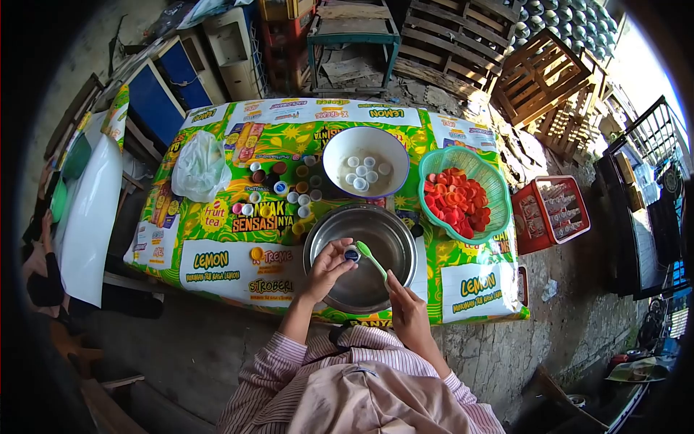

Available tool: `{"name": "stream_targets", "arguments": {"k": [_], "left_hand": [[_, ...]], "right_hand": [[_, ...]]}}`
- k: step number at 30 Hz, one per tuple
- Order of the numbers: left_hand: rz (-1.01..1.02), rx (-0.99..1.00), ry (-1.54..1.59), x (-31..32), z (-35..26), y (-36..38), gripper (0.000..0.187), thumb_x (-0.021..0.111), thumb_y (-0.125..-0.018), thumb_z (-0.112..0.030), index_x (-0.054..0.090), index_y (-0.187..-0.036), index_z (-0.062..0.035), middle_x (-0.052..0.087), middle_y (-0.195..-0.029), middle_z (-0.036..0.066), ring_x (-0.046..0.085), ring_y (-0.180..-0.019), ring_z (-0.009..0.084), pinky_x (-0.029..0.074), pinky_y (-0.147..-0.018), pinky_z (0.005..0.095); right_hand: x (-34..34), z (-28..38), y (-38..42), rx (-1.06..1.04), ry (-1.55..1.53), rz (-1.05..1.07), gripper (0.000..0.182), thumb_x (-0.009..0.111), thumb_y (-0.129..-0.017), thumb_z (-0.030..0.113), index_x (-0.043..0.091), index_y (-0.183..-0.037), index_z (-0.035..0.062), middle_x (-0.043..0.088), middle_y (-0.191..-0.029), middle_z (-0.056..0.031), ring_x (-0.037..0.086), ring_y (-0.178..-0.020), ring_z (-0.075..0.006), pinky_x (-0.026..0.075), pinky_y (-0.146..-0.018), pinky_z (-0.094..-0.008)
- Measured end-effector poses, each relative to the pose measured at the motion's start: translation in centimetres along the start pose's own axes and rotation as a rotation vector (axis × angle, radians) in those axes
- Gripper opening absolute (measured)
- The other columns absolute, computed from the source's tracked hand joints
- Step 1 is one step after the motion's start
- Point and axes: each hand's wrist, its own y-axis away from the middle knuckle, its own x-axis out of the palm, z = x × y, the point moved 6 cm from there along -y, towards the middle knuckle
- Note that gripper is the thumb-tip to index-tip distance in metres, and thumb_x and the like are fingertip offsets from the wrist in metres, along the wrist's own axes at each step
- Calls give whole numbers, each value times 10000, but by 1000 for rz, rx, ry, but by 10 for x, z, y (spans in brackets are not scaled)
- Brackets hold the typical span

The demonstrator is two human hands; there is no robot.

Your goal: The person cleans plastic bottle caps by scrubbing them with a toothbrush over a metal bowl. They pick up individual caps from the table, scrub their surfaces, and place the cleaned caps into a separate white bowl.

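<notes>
Over the steel basin (394, 242), my left hand (327, 267) pinches a bottle cap (352, 254) with a dark blue face. My right hand (408, 304) grips a green toothbrush (374, 263) by its handle, the brush head right beside the cap. Just behind the basin stands a white enamel bowl (336, 155) with several white caps (361, 172) lying in it. To the right is a green plastic basket (431, 162) heaped with red caps (457, 202). Loose caps (293, 197) of mixed colours are scattered left of the bowl.
A printed green and yellow cloth (217, 249) covers the table. Near its left side sits a white plastic bag (200, 168). A red crate (535, 217) of bottles stands off the right edge. Wooden pallets (463, 40) and a stool (353, 32) are beyond the table.
</notes>
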Motion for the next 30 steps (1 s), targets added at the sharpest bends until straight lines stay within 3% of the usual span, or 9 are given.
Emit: {"name": "stream_targets", "arguments": {"k": [5,8,10,13,18,21,24,28,30], "left_hand": [[76,-36,267,4,6,-3,237,513,-891,-16,488,-1115,-89,547,-1054,34,549,-1022,150,496,-827,333],[84,-15,236,0,13,-7,199,516,-914,-73,483,-1110,-71,552,-1076,29,552,-984,115,493,-786,281],[70,-12,241,5,8,-6,186,531,-910,-78,493,-1092,-57,570,-1005,23,565,-910,102,482,-733,253],[163,25,16,11,7,-11,167,561,-885,-43,501,-1041,-33,555,-918,14,556,-823,74,480,-710,230],[101,138,-16,13,-2,-15,196,573,-868,-11,494,-1045,-39,556,-936,23,556,-850,84,498,-710,244],[84,119,-33,15,-2,-13,194,602,-854,-32,509,-1025,-36,545,-920,-10,543,-848,56,483,-737,232],[89,186,-134,13,-10,-11,169,602,-851,-41,526,-1002,-43,570,-925,-6,547,-861,70,480,-780,262],[167,130,132,12,-1,-10,163,599,-852,-52,539,-1003,-51,599,-961,15,579,-918,110,484,-797,282],[146,127,100,14,-5,-10,160,600,-854,-63,539,-1002,-53,599,-961,21,584,-924,120,486,-786,281]], "right_hand": [[5,-19,2,138,-95,19,531,521,-819,-39,464,-1316,139,603,-825,-212,584,-651,-349,461,-603,-391],[-2,-19,4,79,-154,-43,559,514,-804,-63,460,-1321,144,610,-855,-225,591,-662,-344,466,-620,-374],[-2,-11,1,73,-71,73,583,511,-788,-81,458,-1324,144,610,-850,-224,597,-675,-343,467,-630,-355],[-4,-21,-3,134,-70,43,604,508,-771,-91,456,-1325,144,613,-866,-220,607,-706,-353,475,-649,-360],[-7,-15,-2,30,-79,15,595,516,-778,-78,460,-1323,154,593,-821,-217,592,-645,-333,457,-588,-349],[-11,-24,-2,137,-34,13,598,518,-782,-70,456,-1327,167,596,-814,-197,594,-641,-312,462,-595,-354],[-16,-17,0,86,-54,57,585,527,-789,-57,462,-1324,173,593,-793,-178,593,-624,-295,458,-574,-352],[-14,-24,1,96,12,58,597,527,-786,-52,454,-1331,181,584,-781,-160,593,-628,-296,456,-575,-359],[-15,-22,1,89,-39,42,619,518,-772,-66,446,-1336,178,590,-794,-163,598,-653,-305,464,-603,-369]]}}
